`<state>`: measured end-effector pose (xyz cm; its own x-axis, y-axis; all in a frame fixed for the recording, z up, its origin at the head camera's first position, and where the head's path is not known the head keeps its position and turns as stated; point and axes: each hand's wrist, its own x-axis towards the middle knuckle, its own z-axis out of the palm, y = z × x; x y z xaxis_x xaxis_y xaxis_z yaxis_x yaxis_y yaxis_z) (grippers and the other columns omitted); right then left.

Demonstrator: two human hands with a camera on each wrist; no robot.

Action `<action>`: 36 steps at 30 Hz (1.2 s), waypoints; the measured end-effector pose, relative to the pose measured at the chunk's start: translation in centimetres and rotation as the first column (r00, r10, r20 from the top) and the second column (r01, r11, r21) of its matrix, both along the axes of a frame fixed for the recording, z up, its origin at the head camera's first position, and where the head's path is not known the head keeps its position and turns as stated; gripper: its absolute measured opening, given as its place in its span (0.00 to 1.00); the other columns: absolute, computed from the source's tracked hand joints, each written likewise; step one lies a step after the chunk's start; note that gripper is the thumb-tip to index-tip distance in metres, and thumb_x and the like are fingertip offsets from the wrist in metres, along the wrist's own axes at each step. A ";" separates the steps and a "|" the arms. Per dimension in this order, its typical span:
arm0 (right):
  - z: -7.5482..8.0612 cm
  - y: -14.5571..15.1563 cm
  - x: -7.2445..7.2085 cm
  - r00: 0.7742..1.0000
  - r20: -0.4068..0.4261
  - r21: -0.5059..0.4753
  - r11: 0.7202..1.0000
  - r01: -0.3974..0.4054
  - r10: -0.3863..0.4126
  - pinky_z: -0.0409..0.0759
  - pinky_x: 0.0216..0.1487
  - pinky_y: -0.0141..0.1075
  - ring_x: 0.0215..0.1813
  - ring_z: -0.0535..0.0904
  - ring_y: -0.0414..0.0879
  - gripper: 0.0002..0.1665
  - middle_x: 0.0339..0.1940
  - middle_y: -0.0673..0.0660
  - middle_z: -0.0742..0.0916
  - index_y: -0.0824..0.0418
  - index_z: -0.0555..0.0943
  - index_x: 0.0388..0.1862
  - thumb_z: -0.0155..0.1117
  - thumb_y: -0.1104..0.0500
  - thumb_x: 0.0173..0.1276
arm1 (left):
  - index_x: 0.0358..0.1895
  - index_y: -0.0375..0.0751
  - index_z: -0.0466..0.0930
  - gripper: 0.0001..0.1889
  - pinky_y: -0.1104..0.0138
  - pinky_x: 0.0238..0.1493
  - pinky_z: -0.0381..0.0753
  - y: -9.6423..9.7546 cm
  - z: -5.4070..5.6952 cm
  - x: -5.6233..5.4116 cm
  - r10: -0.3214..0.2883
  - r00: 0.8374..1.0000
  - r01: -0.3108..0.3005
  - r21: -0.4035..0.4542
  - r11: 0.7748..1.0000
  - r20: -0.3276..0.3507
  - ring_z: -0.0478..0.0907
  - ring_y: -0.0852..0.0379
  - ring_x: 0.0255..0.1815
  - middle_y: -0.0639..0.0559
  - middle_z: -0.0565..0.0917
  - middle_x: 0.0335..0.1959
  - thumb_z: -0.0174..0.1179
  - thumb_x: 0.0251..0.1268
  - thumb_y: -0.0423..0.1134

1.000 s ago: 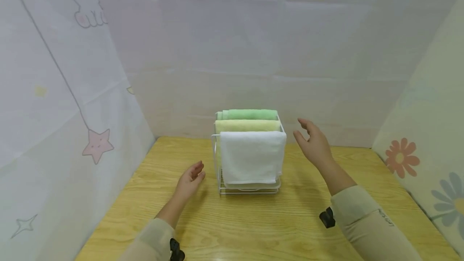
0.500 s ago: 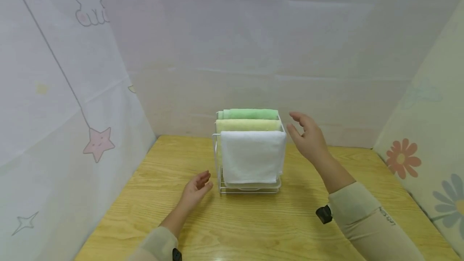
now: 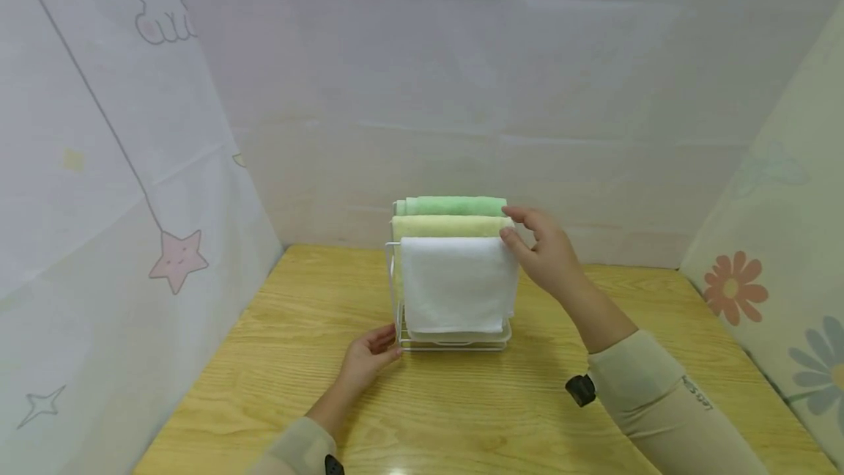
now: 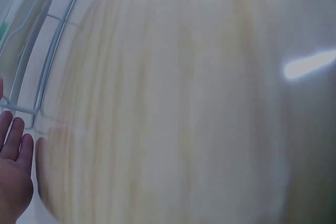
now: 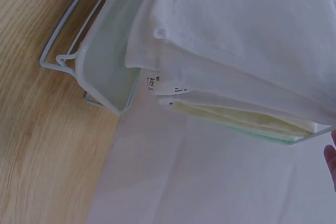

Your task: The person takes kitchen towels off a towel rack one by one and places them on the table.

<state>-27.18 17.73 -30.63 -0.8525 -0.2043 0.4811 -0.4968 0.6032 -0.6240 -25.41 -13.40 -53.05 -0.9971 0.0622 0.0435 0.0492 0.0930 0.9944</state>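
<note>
A white wire rack (image 3: 455,347) stands mid-table with three folded towels hung over its bars: a white towel (image 3: 458,284) in front, a yellow towel (image 3: 451,226) behind it, and a green towel (image 3: 461,206) at the back. My left hand (image 3: 365,358) is at the rack's lower left corner, fingers extended and thumb by the front of the base. At the upper right corner, my right hand (image 3: 547,248) has thumb and forefinger spread, fingertips right at the ends of the yellow and green towels. Only its fingertips (image 5: 331,158) show in the right wrist view.
A pale tray (image 5: 105,72) sits in the rack's base under the towels. The wooden table (image 3: 461,416) is bounded by a hanging cloth (image 3: 461,94) at the back and printed cloths on both sides.
My left hand has moved right and down to the rack's lower left corner. My right hand has moved left to the rack's upper right corner. Rack and towels have stayed in place.
</note>
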 end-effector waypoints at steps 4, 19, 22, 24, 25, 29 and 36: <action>0.0 -0.3 0.1 1.000 0.011 0.003 1.000 -0.016 0.015 0.76 0.64 0.60 0.68 0.71 0.58 0.25 0.65 0.62 0.78 0.61 0.73 0.66 0.57 0.53 0.74 | 0.60 0.25 0.73 0.25 0.68 0.51 0.85 0.6 -0.4 0.0 0.025 1.000 -0.025 0.026 0.999 -0.001 0.78 0.35 0.60 0.30 0.79 0.58 0.66 0.60 0.28; -0.5 -1.3 0.2 0.999 -0.015 0.039 0.999 -0.032 0.033 0.76 0.64 0.57 0.62 0.76 0.58 0.22 0.58 0.63 0.82 0.62 0.76 0.63 0.60 0.56 0.73 | 0.55 0.25 0.77 0.21 0.72 0.48 0.85 1.2 -0.3 0.2 0.112 0.994 -0.112 0.016 0.994 0.000 0.82 0.41 0.55 0.31 0.82 0.54 0.67 0.60 0.30; -0.6 -1.4 0.2 0.999 -0.014 0.035 0.998 -0.042 0.043 0.77 0.63 0.56 0.62 0.76 0.57 0.22 0.58 0.63 0.82 0.63 0.77 0.62 0.60 0.57 0.72 | 0.54 0.27 0.79 0.20 0.74 0.47 0.85 1.3 -0.2 0.3 0.137 0.990 -0.137 0.001 0.991 0.014 0.84 0.45 0.52 0.33 0.84 0.52 0.68 0.59 0.32; -0.6 -1.4 0.2 0.999 -0.016 0.035 0.998 -0.046 0.047 0.77 0.63 0.56 0.61 0.77 0.57 0.22 0.58 0.62 0.83 0.63 0.77 0.62 0.60 0.58 0.72 | 0.54 0.29 0.80 0.19 0.75 0.45 0.85 1.3 -0.1 0.3 0.158 0.987 -0.158 -0.010 0.987 0.020 0.84 0.49 0.50 0.36 0.84 0.52 0.68 0.59 0.33; -0.6 -1.4 0.2 0.999 -0.019 0.038 0.998 -0.048 0.048 0.77 0.63 0.56 0.61 0.77 0.57 0.22 0.57 0.63 0.83 0.64 0.77 0.62 0.60 0.58 0.72 | 0.53 0.30 0.81 0.19 0.76 0.44 0.84 1.3 0.0 0.3 0.171 0.985 -0.171 -0.017 0.985 0.018 0.84 0.51 0.49 0.36 0.85 0.51 0.68 0.59 0.34; -0.7 -1.6 0.1 0.998 -0.029 0.057 0.997 -0.053 0.054 0.78 0.61 0.55 0.59 0.78 0.56 0.21 0.57 0.62 0.84 0.63 0.78 0.61 0.62 0.57 0.72 | 0.52 0.32 0.82 0.18 0.79 0.41 0.82 1.4 0.0 0.1 0.223 0.975 -0.222 -0.028 0.975 0.010 0.83 0.59 0.45 0.38 0.86 0.50 0.68 0.60 0.34; -0.5 -1.9 -0.1 0.997 -0.042 0.086 0.994 -0.068 0.072 0.79 0.62 0.52 0.60 0.80 0.55 0.25 0.56 0.60 0.86 0.62 0.79 0.60 0.70 0.55 0.65 | 0.52 0.30 0.81 0.18 0.74 0.44 0.85 1.5 -0.1 0.1 0.221 0.975 -0.221 0.023 0.975 0.016 0.84 0.54 0.45 0.36 0.85 0.50 0.68 0.59 0.32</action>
<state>-27.25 15.83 -31.11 -0.8127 -0.3039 0.4972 -0.5658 0.6155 -0.5487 -25.33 -11.91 -53.15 -0.9866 -0.1606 0.0293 0.0172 0.0762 0.9969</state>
